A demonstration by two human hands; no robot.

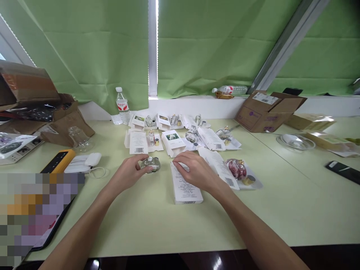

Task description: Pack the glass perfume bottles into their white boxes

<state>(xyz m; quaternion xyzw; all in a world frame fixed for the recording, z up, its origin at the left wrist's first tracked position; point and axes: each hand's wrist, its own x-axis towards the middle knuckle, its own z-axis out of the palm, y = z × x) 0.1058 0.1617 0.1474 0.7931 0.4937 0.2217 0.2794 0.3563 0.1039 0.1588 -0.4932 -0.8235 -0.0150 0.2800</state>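
Observation:
My left hand (pixel 129 170) grips a small clear glass perfume bottle (pixel 151 165) from its left side, just above or on the table. My right hand (pixel 194 168) bends over the far end of a white printed box (pixel 186 189) lying flat, its thumb and forefinger pinched at the box's far left corner. Part of that box is hidden under the hand. To the right, a pink perfume bottle (pixel 236 168) rests on a white tray with a gold cap (pixel 249 180) beside it. Another opened white box (pixel 221 170) leans against that tray.
Several more perfume bottles, caps and white boxes stand in rows behind my hands. On the left are a brown carton (pixel 64 120), a glass jar (pixel 78 138), a yellow device (pixel 59 161) and a blurred tablet (pixel 60 213). A cardboard box (pixel 261 112) and phone (pixel 344 171) lie right.

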